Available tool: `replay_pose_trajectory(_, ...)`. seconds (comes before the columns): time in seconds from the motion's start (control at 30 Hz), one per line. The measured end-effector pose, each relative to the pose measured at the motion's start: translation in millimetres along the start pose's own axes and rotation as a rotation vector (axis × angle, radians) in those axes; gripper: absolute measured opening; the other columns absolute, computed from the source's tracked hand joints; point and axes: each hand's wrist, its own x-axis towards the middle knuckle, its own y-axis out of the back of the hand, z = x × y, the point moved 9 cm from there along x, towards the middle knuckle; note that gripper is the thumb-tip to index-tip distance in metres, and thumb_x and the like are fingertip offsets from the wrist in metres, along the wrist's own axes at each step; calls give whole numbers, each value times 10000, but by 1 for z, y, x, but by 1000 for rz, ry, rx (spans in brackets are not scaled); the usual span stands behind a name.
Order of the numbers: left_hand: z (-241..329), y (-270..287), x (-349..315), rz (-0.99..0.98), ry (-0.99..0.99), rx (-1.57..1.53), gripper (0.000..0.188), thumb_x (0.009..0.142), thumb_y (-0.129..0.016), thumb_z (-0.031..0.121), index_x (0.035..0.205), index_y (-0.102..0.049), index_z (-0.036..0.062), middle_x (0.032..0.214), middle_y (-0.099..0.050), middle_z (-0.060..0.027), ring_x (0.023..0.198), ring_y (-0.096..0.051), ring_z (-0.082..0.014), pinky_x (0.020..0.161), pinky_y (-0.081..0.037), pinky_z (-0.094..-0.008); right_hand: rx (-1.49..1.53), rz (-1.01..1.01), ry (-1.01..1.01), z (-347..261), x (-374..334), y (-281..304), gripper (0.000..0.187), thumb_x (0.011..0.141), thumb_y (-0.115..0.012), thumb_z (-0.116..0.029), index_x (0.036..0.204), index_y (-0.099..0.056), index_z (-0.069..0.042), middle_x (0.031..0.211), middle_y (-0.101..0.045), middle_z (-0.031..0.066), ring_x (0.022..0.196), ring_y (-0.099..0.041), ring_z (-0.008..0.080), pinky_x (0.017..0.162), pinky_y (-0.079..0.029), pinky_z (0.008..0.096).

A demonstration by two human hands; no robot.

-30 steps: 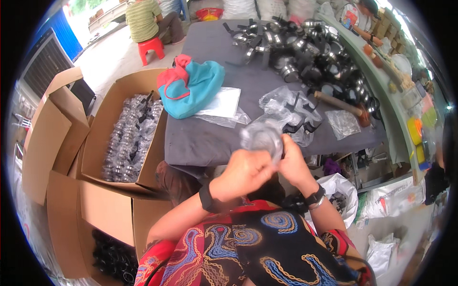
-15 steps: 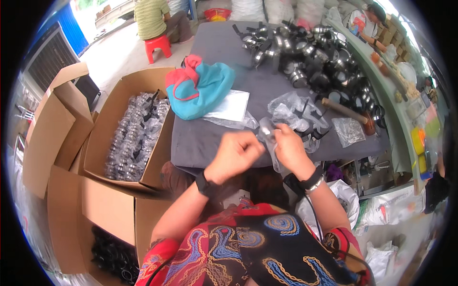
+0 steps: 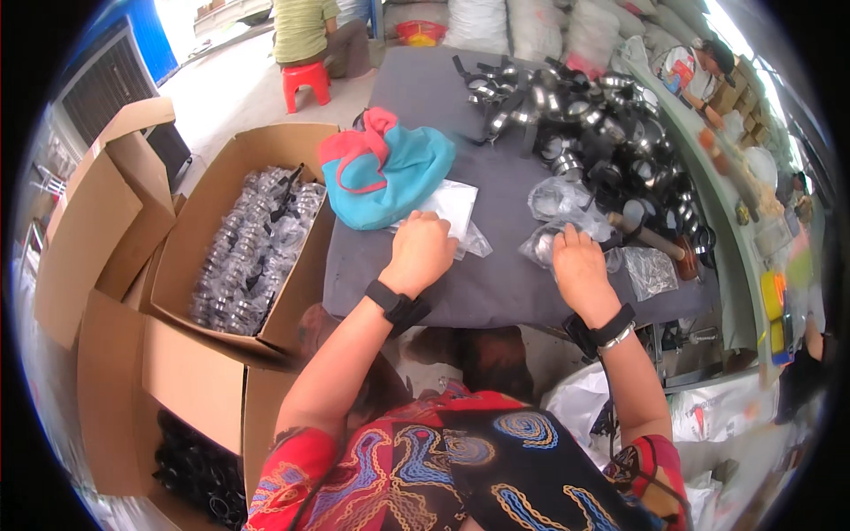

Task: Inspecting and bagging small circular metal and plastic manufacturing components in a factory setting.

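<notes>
My left hand (image 3: pixel 420 254) is at the near edge of a flat white stack of sheets or bags (image 3: pixel 456 203), its fingers curled and pressed together. The fingertips are partly hidden, so what they pinch does not show. Clear plastic film (image 3: pixel 475 242) sticks out beside that stack. My right hand (image 3: pixel 582 270) has its fingers closed on a shiny round metal part in a clear plastic bag (image 3: pixel 542 245), resting on the grey tabletop (image 3: pixel 496 292). Another bagged part (image 3: pixel 560 196) lies just beyond it.
A blue and pink cloth (image 3: pixel 390 173) lies at left. Black and metal parts (image 3: pixel 593 124) heap at back right, near a wooden-handled tool (image 3: pixel 651 237) and a small bag of pieces (image 3: pixel 651 270). Cardboard boxes (image 3: pixel 257 142) with bagged parts stand left. People sit (image 3: pixel 301 31) and work (image 3: pixel 695 75) beyond.
My hands have moved apart. The left went forward to the white stack; the right moved right and set the bagged part down beside the other bagged ones. The view shifted slightly.
</notes>
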Motion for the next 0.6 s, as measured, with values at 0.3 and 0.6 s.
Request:
replay_pose_trajectory(0.3, -15, 95, -3, 477, 91, 146, 472, 660, -737, 139, 1082, -541, 59, 1040, -539, -107, 986, -506, -322, 811, -407, -413, 615, 47, 69, -49, 95, 25, 169, 702, -586, -28, 862, -563, 18, 874, -583, 157, 888, -573, 335, 770, -482, 423)
replay_pose_trajectory(0.6, -77, 37, 17, 174, 251, 318, 387, 674, -744, 282, 918, -615, 10, 843, -608, -138, 844, -571, -326, 715, -453, -435, 633, -322, 97, -98, 157, -50, 342, 712, -548, -19, 1049, -587, 28, 1081, -574, 203, 1076, -527, 345, 922, -438, 414)
